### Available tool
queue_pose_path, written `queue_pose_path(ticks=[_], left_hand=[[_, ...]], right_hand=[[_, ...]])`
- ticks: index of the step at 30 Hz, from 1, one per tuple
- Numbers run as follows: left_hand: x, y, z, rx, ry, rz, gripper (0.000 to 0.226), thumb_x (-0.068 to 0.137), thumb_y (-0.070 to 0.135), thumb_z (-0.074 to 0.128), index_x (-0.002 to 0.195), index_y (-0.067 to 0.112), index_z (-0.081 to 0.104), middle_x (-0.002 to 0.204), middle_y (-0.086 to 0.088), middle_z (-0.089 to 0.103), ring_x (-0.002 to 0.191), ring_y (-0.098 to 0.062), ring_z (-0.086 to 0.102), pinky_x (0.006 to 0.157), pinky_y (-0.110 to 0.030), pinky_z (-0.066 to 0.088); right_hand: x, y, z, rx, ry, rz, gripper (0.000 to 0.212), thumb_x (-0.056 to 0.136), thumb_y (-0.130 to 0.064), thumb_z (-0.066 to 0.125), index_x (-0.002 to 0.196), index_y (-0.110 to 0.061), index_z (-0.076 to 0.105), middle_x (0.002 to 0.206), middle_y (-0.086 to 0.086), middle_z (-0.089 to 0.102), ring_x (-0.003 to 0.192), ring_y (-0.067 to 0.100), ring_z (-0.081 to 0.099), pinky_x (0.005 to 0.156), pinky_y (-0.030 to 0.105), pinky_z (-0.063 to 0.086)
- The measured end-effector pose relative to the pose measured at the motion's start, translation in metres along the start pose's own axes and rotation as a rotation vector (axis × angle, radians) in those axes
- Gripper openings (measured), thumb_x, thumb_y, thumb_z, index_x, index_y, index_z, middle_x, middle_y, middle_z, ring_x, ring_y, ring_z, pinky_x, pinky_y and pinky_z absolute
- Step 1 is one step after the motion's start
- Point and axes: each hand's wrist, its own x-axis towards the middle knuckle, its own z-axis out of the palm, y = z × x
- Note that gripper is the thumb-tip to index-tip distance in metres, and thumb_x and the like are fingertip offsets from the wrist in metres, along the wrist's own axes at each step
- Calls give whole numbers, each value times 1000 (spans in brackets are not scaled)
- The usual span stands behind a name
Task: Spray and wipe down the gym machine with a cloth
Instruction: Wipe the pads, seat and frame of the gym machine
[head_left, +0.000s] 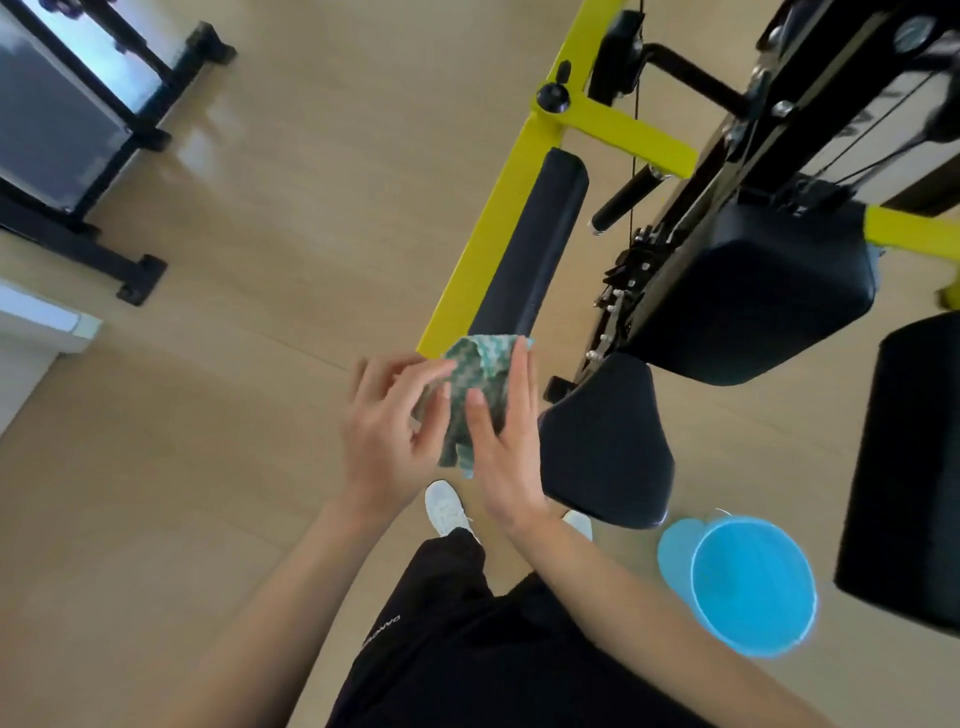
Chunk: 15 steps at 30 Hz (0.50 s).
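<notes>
Cloth is up in mid-air between your hands, just left of the black seat pad on the gym machine. Careful: it's bunched, so a loose fold could slip and drop to the floor, or you'd wipe with a wad and miss patches. Your left hand pinches its left edge with curled fingers. Your right hand lies nearly flat behind it, thumb pressing the front.
</notes>
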Motion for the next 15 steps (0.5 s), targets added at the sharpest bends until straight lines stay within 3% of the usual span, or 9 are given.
queue_pose_path(ticks=[3, 6, 9, 11, 15], left_hand=[[-8, -15, 7, -75, -200, 142, 32, 104, 14, 53, 132, 5, 68, 138, -9, 65, 130, -30, 59, 106, -45, 48], [-3, -22, 11, -9, -318, 135, 44, 110, 29, 36, 145, 12, 56, 154, -2, 51, 151, -29, 36, 117, -53, 37], [21, -20, 17, 69, -428, 142, 50, 111, 35, 26, 153, 18, 47, 162, 4, 40, 157, -29, 21, 124, -56, 23], [38, -19, 22, 113, -515, 151, 52, 110, 39, 23, 157, 22, 40, 166, 7, 32, 159, -28, 14, 125, -56, 17], [68, -16, 31, 243, -663, 157, 57, 109, 45, 16, 163, 28, 21, 171, 12, 15, 160, -24, 2, 127, -54, 11]], right_hand=[[15, -4, 4, 38, 34, 13, 69, 108, -37, 41, 163, -33, 0, 172, -11, -4, 147, -17, -8, 112, -1, 3], [34, -3, 6, 125, 62, 11, 70, 106, -46, 38, 163, -35, 0, 171, -13, -5, 154, -6, -8, 125, 20, 4], [60, -1, 3, 245, 79, 56, 69, 97, -69, 43, 154, -62, 4, 172, -13, 5, 158, 7, 8, 129, 44, 17], [79, -3, -3, 302, 93, 92, 66, 85, -83, 47, 140, -79, 11, 170, -11, 19, 156, 14, 24, 126, 49, 27], [122, -3, -14, 369, 109, 123, 87, 85, -77, 52, 156, -55, 9, 168, -8, 25, 152, 14, 32, 124, 46, 32]])
